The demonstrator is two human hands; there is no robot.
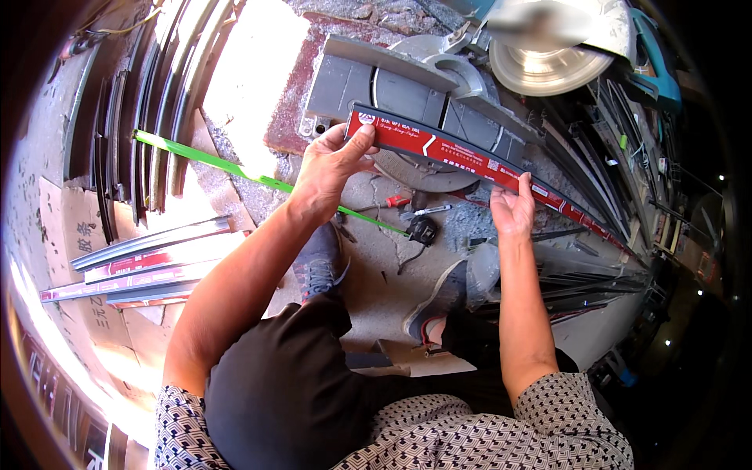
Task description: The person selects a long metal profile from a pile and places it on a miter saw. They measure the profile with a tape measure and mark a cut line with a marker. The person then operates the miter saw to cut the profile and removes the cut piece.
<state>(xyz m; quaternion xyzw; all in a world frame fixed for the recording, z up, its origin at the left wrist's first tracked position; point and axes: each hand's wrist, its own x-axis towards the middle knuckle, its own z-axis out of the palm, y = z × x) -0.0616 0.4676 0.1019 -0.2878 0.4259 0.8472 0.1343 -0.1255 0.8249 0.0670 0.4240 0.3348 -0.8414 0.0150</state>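
Between my hands stretches a long dark metal profile strip [462, 157] with red printed film along its face; it runs off to the lower right. My left hand [335, 160] grips it close to its left end, thumb on the film. Farther along, my right hand [513, 206] holds it from below, fingers at its edge. Just behind the strip stands a mitre saw with a grey metal base [337, 90] and a round blade [540, 69]. A tape measure [423, 229] lies on the floor below the strip, its green blade [215, 162] pulled out to the left.
A red-handled screwdriver [398, 201] and a marker pen [433, 210] lie beside the tape measure. Several film-covered profiles [149, 262] rest on cardboard [66, 227] at the left. More long profiles stand at upper left [168, 86] and lie at right [583, 168]. My shoes [317, 262] are below.
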